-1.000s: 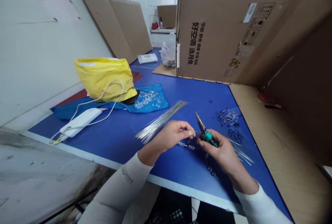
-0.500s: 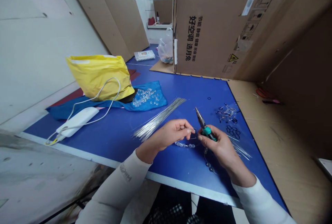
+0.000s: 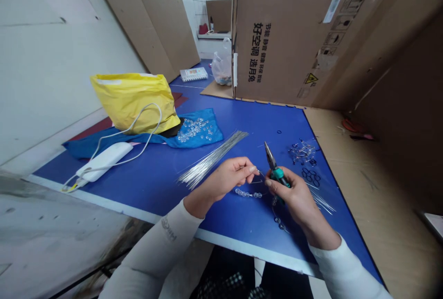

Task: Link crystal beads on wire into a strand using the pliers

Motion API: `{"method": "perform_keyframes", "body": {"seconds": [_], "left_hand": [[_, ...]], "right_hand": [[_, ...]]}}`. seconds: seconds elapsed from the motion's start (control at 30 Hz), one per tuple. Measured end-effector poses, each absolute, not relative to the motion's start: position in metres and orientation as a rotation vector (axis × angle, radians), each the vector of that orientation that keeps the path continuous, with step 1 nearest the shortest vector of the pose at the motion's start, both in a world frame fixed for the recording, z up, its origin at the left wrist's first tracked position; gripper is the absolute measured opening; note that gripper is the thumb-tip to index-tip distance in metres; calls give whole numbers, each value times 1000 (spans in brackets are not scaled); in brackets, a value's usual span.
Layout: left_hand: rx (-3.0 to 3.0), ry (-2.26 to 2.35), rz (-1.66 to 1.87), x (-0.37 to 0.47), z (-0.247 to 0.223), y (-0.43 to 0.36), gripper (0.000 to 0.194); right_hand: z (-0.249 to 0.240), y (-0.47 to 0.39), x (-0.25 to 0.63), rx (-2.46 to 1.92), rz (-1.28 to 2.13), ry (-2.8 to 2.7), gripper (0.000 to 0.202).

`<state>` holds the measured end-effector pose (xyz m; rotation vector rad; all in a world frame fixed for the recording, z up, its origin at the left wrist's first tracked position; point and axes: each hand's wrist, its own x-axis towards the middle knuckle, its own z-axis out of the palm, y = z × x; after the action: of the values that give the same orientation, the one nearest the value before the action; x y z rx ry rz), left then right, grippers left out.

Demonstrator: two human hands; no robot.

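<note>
My left hand (image 3: 231, 178) pinches the end of a thin wire, its thumb and index finger together. Green-handled pliers (image 3: 278, 175) rest in my right hand (image 3: 292, 190), jaws pointing up and away; its fingertips are also at the wire. Below the hands, a strand of clear beads (image 3: 248, 194) curves over the blue table (image 3: 242, 225), and more beads (image 3: 278, 223) hang on a wire beneath my right hand. A bundle of straight wires (image 3: 212, 160) lies left of the hands.
Clear loose beads (image 3: 195, 129) lie on a blue cloth (image 3: 211, 119) beside a yellow bag (image 3: 134, 103). Black rings (image 3: 310, 176), a beaded wire cluster (image 3: 302, 151) and more wires (image 3: 321, 199) are at right. A large cardboard box (image 3: 277, 40) stands behind. A white power bank (image 3: 104, 161) lies left.
The pliers have tilted slightly, their tip shifting right. My left fingertips have closed on the wire end near my right hand. The view has shifted slightly.
</note>
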<state>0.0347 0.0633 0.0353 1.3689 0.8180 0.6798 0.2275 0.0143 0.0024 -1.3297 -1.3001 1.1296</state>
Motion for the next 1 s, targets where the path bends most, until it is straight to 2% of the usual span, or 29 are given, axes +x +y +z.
{"method": "perform_keyframes", "body": {"seconds": [0.73,1.0], "left_hand": [[1266,795,684,39,25,71,15],[1223,712,688,41,16,68,19]], "right_hand": [[7,12,227,-1361,969,-1380,21],[6,11,225,-1393,897,-1370,20]]}}
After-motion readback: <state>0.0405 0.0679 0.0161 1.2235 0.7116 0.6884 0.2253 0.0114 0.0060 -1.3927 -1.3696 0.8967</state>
